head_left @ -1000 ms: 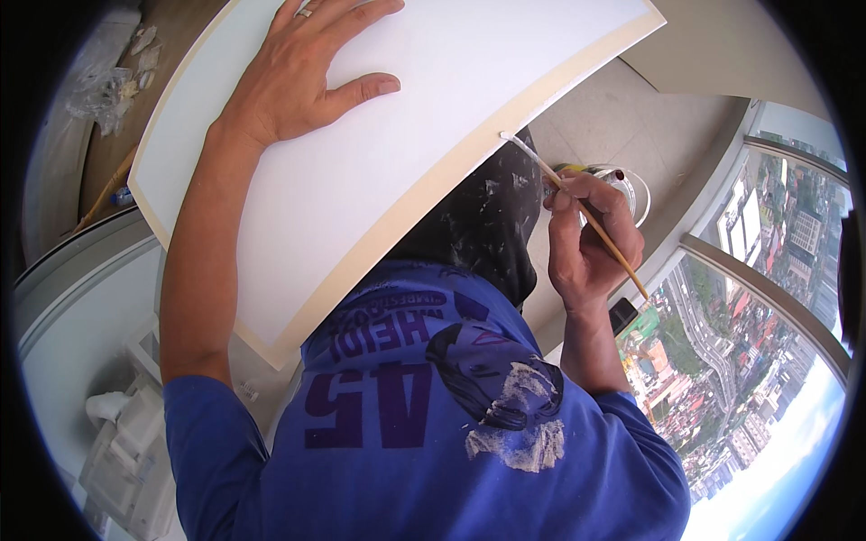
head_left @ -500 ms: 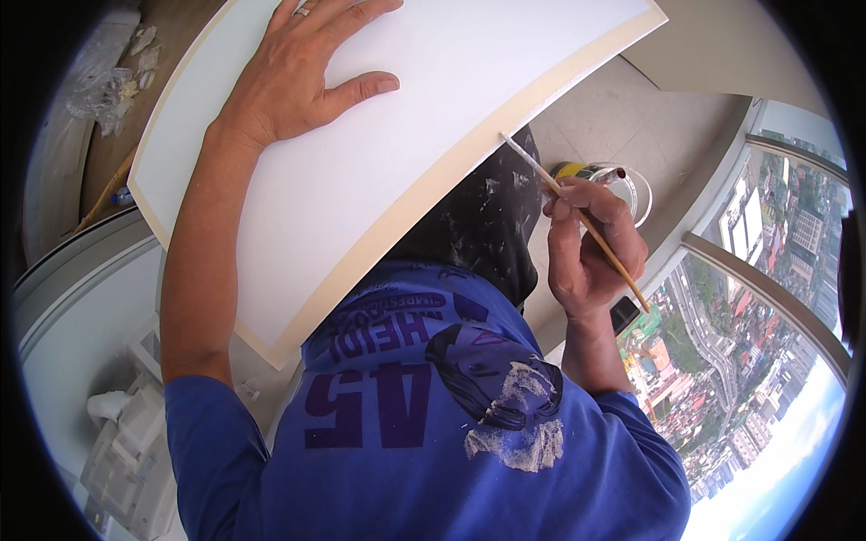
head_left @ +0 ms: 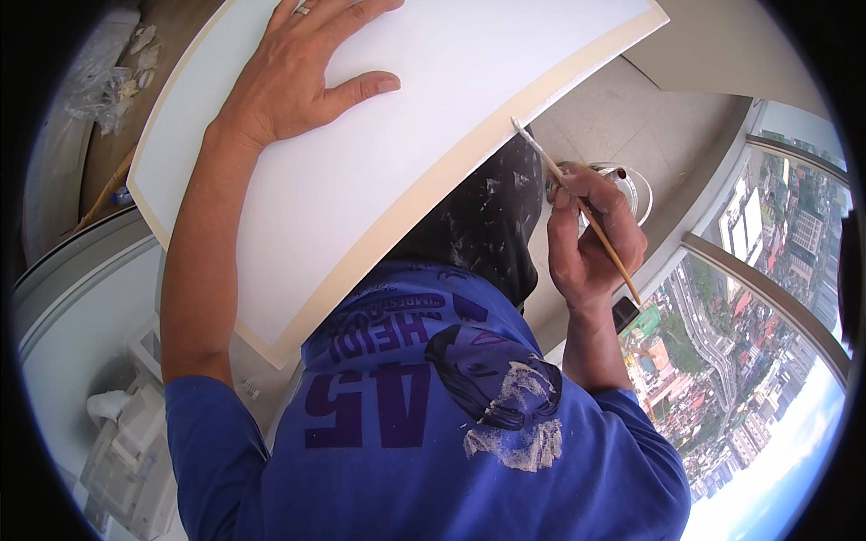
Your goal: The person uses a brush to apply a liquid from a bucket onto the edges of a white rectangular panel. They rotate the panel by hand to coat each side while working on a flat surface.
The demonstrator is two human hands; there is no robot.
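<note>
landmark: board. left hand flat on board, upper part. right hand right of board, just below its right edge. brush in right hand, tip touching board's right edge. round container just behind right hand, right of board. windows far right of board. plastic wrap left of board.

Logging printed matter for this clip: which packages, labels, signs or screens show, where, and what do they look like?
Shirt print: chest of the blue shirt, dark purple lettering beside a dark figure with a whitish patch.
Clear plastic wrapping: upper left, crumpled, on a brown surface.
No signs or screens can be made out.
</note>
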